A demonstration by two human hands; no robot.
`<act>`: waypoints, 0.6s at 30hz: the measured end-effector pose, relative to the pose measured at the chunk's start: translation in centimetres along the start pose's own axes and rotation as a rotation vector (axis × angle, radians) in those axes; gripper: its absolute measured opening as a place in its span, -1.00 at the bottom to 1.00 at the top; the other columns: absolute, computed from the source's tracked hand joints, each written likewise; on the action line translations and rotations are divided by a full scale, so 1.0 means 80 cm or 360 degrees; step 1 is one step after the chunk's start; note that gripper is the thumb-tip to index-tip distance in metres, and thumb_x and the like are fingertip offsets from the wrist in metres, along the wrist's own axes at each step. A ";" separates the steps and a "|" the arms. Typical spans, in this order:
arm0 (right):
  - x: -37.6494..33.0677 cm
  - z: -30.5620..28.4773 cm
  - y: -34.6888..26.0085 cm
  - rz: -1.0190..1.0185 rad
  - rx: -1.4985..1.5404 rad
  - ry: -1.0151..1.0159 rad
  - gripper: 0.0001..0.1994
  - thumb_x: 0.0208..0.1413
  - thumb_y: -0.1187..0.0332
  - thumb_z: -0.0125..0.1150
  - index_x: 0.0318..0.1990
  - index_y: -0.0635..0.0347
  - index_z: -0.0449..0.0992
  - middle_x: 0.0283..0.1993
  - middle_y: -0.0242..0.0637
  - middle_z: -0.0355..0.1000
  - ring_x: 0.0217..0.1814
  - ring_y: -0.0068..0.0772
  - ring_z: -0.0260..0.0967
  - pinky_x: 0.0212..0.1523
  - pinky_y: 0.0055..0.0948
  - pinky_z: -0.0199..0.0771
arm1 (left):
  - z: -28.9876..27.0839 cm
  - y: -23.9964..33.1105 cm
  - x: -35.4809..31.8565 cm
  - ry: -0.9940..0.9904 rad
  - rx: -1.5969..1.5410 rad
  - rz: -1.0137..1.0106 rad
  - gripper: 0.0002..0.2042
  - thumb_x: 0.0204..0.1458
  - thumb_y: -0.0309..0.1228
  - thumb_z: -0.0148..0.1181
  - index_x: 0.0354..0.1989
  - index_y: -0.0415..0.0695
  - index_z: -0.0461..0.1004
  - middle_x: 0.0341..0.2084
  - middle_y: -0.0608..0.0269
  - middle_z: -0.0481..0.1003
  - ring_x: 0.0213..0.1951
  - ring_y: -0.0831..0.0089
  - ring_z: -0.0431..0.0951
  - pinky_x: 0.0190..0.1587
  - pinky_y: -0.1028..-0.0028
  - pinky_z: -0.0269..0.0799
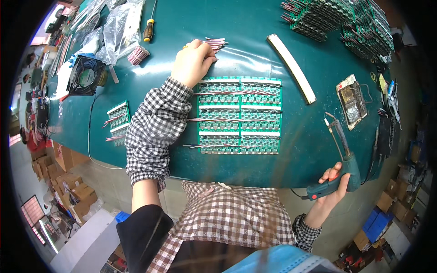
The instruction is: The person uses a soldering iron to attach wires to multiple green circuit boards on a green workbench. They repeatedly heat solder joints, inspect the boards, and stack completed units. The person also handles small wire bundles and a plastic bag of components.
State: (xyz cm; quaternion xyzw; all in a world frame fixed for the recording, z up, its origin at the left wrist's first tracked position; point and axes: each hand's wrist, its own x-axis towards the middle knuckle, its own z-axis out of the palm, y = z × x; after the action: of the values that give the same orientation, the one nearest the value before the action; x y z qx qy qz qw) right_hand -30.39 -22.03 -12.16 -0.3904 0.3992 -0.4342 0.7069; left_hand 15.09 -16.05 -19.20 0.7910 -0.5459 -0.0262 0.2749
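Left hand [193, 59] is bent over with fingers drawn in close at the near-left side of the loose red-and-white wire bundle [215, 43]; can't tell from here if it's pinching a strand. Right hand [334, 184] is wrapped round the handle of a green soldering gun [350, 166], index finger by the red trigger, tip up and angled a bit left, away from the body.

Key relation: block of circuit boards [259, 125] lies flat between the 2 hands, 2 columns by 3 rows. Left hand is the nearer 1, just beyond the block's far-left corner, its checked sleeve [159, 118] running by the left edge. Right hand sits off to the right and closer to the body, gun tip well apart from the block. White strips and the 3 lines of wire laid on the boards run left to right, crosswise to the gun; wire ends poke out toward the left forearm.

Further out: small board piece [118, 116] left of that forearm, fan [86, 76] and second wire bundle [138, 55] left of left hand, screwdriver [149, 31] beyond those. Pale bar [291, 68] and stained metal tray [353, 107] beyond right hand, stacked boards [318, 20] farthest off
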 end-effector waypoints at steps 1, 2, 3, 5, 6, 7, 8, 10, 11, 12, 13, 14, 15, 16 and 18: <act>-0.002 0.001 -0.002 -0.0007 -0.0021 0.0014 -0.59 0.27 0.07 -0.06 -0.10 0.33 0.31 -0.46 -0.34 0.35 -0.43 -0.50 0.38 -0.50 -0.57 0.53 | 0.000 0.002 0.001 0.0018 0.0069 0.0069 -0.89 -0.06 -0.43 0.23 -0.39 -0.14 0.45 -0.38 0.19 0.41 -0.25 0.18 0.47 -0.20 0.29 0.41; -0.003 0.002 -0.002 -0.0013 -0.0040 0.0028 -0.59 0.27 0.07 -0.06 -0.10 0.33 0.31 -0.46 -0.34 0.35 -0.43 -0.50 0.38 -0.50 -0.56 0.53 | 0.002 0.002 0.001 0.0036 0.0139 0.0139 -0.88 -0.06 -0.44 0.24 -0.40 -0.16 0.44 -0.40 0.20 0.41 -0.26 0.19 0.46 -0.19 0.30 0.40; -0.003 0.002 -0.001 0.0005 -0.0028 0.0016 -0.60 0.27 0.07 -0.06 -0.10 0.33 0.31 -0.45 -0.34 0.36 -0.42 -0.49 0.38 -0.50 -0.56 0.53 | 0.005 -0.001 0.001 0.0072 0.0194 0.0231 -0.88 -0.04 -0.42 0.22 -0.40 -0.14 0.42 -0.42 0.20 0.40 -0.29 0.17 0.45 -0.23 0.28 0.38; -0.003 -0.002 0.001 0.0036 -0.0003 0.0002 -0.60 0.27 0.07 -0.07 -0.10 0.33 0.31 -0.45 -0.34 0.36 -0.42 -0.49 0.38 -0.50 -0.56 0.53 | 0.002 0.003 0.001 0.0081 0.0334 0.0308 -0.89 -0.02 -0.42 0.20 -0.38 -0.14 0.40 -0.43 0.19 0.40 -0.28 0.17 0.45 -0.23 0.27 0.38; -0.005 -0.001 0.002 0.0035 -0.0011 -0.0002 -0.60 0.27 0.08 -0.07 -0.09 0.33 0.30 -0.45 -0.34 0.36 -0.42 -0.49 0.38 -0.49 -0.56 0.53 | 0.000 0.005 0.000 0.0085 0.0406 0.0348 -0.89 -0.01 -0.42 0.18 -0.37 -0.14 0.40 -0.43 0.19 0.39 -0.28 0.16 0.45 -0.23 0.27 0.38; -0.007 0.000 0.002 0.0031 -0.0017 -0.0004 -0.60 0.28 0.08 -0.07 -0.09 0.33 0.30 -0.45 -0.33 0.36 -0.42 -0.49 0.38 -0.49 -0.56 0.53 | -0.001 0.007 0.000 0.0115 0.0396 0.0398 -0.91 0.03 -0.43 0.14 -0.35 -0.14 0.38 -0.43 0.17 0.40 -0.31 0.16 0.46 -0.27 0.25 0.38; -0.008 -0.001 0.002 0.0028 -0.0022 -0.0005 -0.60 0.28 0.08 -0.07 -0.08 0.33 0.30 -0.45 -0.33 0.36 -0.42 -0.49 0.38 -0.49 -0.56 0.54 | -0.003 0.012 -0.001 0.0154 0.0349 0.0342 -0.91 0.04 -0.43 0.13 -0.35 -0.15 0.38 -0.42 0.16 0.41 -0.31 0.15 0.46 -0.28 0.26 0.39; -0.009 -0.007 0.002 0.0055 0.0046 -0.0030 -0.59 0.26 0.07 -0.05 -0.06 0.33 0.28 -0.44 -0.33 0.35 -0.41 -0.47 0.37 -0.47 -0.54 0.53 | -0.011 0.028 -0.005 0.0217 0.0236 0.0232 -0.91 0.06 -0.42 0.13 -0.34 -0.16 0.38 -0.40 0.14 0.43 -0.32 0.13 0.48 -0.30 0.28 0.40; -0.012 -0.009 0.002 0.0064 0.0047 -0.0017 -0.58 0.26 0.07 -0.05 -0.06 0.33 0.28 -0.44 -0.33 0.34 -0.41 -0.46 0.36 -0.46 -0.53 0.52 | -0.008 0.039 -0.013 0.0339 0.0133 0.0198 -0.91 0.11 -0.43 0.11 -0.30 -0.17 0.39 -0.40 0.17 0.47 -0.39 0.29 0.52 -0.34 0.39 0.41; -0.014 -0.012 0.004 0.0076 0.0047 -0.0004 -0.58 0.26 0.07 -0.05 -0.06 0.33 0.28 -0.44 -0.33 0.34 -0.41 -0.46 0.36 -0.46 -0.53 0.52 | -0.009 0.053 -0.020 0.0243 -0.0142 -0.0090 -0.91 0.14 -0.45 0.10 -0.27 -0.19 0.40 -0.41 0.26 0.49 -0.43 0.53 0.49 -0.37 0.55 0.39; -0.015 -0.016 0.007 0.0073 0.0046 -0.0030 -0.56 0.25 0.05 -0.03 -0.05 0.34 0.28 -0.44 -0.33 0.34 -0.40 -0.45 0.34 -0.46 -0.53 0.50 | -0.017 0.069 -0.033 0.0142 -0.0270 -0.0048 -0.92 0.14 -0.47 0.10 -0.26 -0.20 0.41 -0.41 0.31 0.49 -0.45 0.61 0.47 -0.39 0.59 0.38; -0.015 -0.015 0.008 0.0032 -0.0004 -0.0010 -0.55 0.24 0.05 -0.02 -0.05 0.35 0.29 -0.42 -0.31 0.35 -0.40 -0.45 0.36 -0.46 -0.53 0.51 | -0.022 0.085 -0.041 0.0060 -0.0401 0.0002 -0.93 0.15 -0.49 0.09 -0.26 -0.21 0.42 -0.41 0.35 0.48 -0.46 0.68 0.44 -0.41 0.64 0.37; -0.019 -0.018 0.008 0.0034 0.0005 -0.0035 -0.55 0.24 0.05 -0.01 -0.06 0.36 0.29 -0.41 -0.30 0.36 -0.39 -0.44 0.37 -0.45 -0.52 0.53 | -0.023 0.108 -0.054 -0.0200 -0.0648 -0.0152 -0.93 0.14 -0.50 0.10 -0.26 -0.23 0.43 -0.40 0.35 0.49 -0.45 0.67 0.45 -0.40 0.65 0.38; -0.020 -0.019 0.009 0.0033 0.0031 -0.0083 -0.55 0.23 0.05 -0.01 -0.06 0.36 0.30 -0.40 -0.29 0.37 -0.38 -0.43 0.39 -0.45 -0.51 0.55 | -0.028 0.135 -0.066 -0.0444 -0.0869 -0.0307 -0.93 0.13 -0.51 0.10 -0.26 -0.24 0.43 -0.39 0.36 0.49 -0.43 0.65 0.47 -0.40 0.65 0.40; -0.025 -0.015 0.009 0.0014 0.0039 -0.0087 -0.55 0.23 0.06 0.01 -0.05 0.38 0.31 -0.36 -0.26 0.39 -0.35 -0.38 0.44 -0.40 -0.47 0.59 | -0.029 0.182 -0.090 -0.0690 -0.1205 -0.0310 -0.91 0.13 -0.52 0.09 -0.25 -0.28 0.44 -0.34 0.27 0.50 -0.38 0.59 0.53 -0.37 0.62 0.48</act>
State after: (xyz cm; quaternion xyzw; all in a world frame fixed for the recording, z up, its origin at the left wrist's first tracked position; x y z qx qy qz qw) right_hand -31.86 -20.16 -12.81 -0.3918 0.3761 -0.4250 0.7242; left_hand 0.65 -12.48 -12.34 0.6586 -0.4659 -0.4152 0.4205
